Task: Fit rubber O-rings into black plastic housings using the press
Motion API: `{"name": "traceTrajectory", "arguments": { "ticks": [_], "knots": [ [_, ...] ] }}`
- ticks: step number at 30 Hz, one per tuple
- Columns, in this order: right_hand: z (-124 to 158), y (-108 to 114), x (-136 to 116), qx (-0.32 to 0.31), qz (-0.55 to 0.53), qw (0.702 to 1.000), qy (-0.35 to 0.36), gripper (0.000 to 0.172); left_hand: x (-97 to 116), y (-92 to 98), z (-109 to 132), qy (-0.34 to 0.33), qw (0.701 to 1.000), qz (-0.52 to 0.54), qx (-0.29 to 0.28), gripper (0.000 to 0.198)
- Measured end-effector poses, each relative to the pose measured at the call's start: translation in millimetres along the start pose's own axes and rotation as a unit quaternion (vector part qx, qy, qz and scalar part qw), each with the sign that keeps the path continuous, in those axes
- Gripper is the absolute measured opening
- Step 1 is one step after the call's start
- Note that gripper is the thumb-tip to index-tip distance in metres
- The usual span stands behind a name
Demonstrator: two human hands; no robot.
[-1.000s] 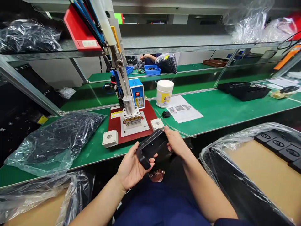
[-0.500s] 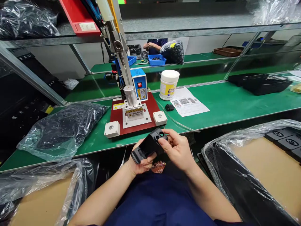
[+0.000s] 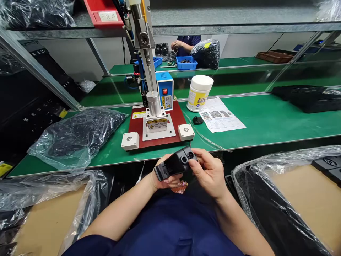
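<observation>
Black plastic housing (image 3: 174, 164) gripped between left hand (image 3: 166, 180) and right hand (image 3: 209, 174)

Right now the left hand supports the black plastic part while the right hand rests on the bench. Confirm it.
Wrong: the head view shows the right hand holding the black plastic part at its holed end; the left hand supports it.

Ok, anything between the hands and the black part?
Nothing visible. The left hand cradles the black part from below, and the right hand grips it at the end with the two round holes. Both touch it directly.
</observation>
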State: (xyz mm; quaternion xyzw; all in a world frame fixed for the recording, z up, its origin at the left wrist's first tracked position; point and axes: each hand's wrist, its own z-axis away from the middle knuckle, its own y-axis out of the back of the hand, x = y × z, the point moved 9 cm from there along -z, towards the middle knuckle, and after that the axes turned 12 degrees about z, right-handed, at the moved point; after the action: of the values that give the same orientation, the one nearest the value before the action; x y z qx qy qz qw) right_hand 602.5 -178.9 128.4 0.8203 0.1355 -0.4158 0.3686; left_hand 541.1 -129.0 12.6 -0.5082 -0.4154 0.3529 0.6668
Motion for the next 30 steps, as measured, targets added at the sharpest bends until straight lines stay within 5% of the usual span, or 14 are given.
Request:
{"name": "traceTrajectory", "arguments": {
  "ticks": [17,30],
  "knots": [
    [3,19,26,0.05,-0.024,0.998,-0.038,0.027,-11,11.5,-15,0.079,0.996,0.033,0.008,0.063],
    [12,47,70,0.131,-0.042,0.984,-0.114,0.032,2,7.1,-27,-0.075,0.981,0.019,0.177,0.052]
  ]
}}
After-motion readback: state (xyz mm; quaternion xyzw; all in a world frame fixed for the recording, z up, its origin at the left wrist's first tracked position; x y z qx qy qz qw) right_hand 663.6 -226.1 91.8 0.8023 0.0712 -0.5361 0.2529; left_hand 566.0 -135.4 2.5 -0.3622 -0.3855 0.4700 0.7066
